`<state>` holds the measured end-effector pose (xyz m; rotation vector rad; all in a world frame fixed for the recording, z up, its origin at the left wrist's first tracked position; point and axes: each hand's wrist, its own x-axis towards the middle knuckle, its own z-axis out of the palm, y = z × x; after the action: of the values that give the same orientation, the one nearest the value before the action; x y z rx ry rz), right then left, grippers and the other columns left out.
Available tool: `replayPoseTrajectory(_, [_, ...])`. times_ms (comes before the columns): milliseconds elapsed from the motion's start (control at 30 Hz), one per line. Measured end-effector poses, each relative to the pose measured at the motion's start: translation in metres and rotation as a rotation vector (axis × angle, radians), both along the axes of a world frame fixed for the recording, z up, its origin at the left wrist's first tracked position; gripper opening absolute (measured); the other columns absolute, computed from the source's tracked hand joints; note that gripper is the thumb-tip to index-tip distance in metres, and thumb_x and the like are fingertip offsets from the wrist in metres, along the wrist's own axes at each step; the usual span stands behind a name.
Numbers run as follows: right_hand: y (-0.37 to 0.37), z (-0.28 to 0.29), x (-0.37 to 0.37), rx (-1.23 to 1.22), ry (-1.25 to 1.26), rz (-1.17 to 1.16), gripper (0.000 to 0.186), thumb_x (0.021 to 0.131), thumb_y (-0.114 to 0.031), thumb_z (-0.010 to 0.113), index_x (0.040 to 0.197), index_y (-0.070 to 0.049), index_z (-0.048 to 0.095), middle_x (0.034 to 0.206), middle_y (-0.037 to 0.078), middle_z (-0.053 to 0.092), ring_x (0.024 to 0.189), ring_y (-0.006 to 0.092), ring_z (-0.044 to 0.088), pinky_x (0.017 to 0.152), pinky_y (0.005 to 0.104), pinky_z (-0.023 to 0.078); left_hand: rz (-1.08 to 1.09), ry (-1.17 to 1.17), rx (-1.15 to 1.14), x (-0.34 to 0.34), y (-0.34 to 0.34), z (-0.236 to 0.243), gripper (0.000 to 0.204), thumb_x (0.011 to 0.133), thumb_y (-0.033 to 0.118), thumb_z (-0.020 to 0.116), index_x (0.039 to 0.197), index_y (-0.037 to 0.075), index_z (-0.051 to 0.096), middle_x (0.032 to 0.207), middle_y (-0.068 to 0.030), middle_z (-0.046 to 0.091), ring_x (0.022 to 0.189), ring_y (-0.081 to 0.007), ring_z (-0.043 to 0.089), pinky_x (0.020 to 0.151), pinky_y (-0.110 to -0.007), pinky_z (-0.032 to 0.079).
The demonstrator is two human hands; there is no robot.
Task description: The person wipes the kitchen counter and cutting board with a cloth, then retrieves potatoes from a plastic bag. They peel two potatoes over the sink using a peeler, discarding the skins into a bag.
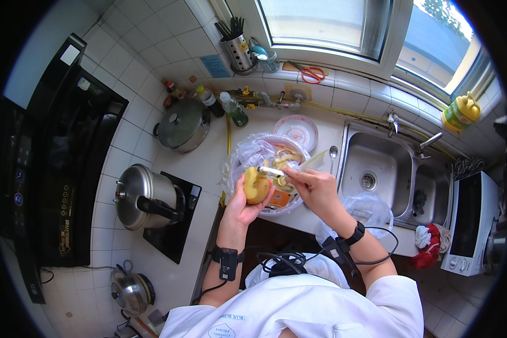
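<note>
Step in hand appears to be peeling; left hand [244, 204] grasps the partly peeled potato [258, 189] above the bag [248, 151], near the table's [329, 127] front edge; right hand [314, 187] grips the peeler [271, 170]; next stroke calls for turning remaining skin toward the blade.

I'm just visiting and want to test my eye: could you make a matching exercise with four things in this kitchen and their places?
1. Partly peeled potato
2. Pressure cooker
3. Red-handled scissors
4. Metal spoon

A. On the black cooktop
B. Left of the sink
C. In the left hand
D. On the tiled ledge below the window

Pairs: 1-C, 2-A, 3-D, 4-B
</note>
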<state>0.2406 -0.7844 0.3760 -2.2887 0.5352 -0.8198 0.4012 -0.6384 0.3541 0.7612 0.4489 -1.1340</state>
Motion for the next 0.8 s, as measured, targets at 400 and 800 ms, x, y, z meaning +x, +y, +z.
replayPoseTrajectory(400, [0.018,-0.001,0.002,-0.075,0.035,0.057,0.027,0.085,-0.019,0.073,0.11,-0.023,0.079,0.07,0.007,0.068,0.061,0.0259,0.068,0.055,0.0354,0.052,-0.055,-0.09,0.092,-0.001,-0.008,-0.001,0.048,0.107,0.042,0.045,0.139,0.007,0.046,0.133,-0.0192,0.057,0.116,-0.0342,0.062,0.094,-0.048,0.059])
replayPoseTrajectory(800, [-0.008,-0.043,0.014,-0.081,0.262,-0.14,0.018,0.088,-0.028,0.072,0.104,-0.022,0.08,0.074,0.011,0.071,0.066,0.0292,0.069,0.059,0.0394,0.053,-0.126,-0.059,-0.054,-0.009,0.008,0.016,0.051,0.108,0.039,0.043,0.14,0.0,0.042,0.129,-0.0239,0.057,0.112,-0.0354,0.064,0.094,-0.046,0.06])
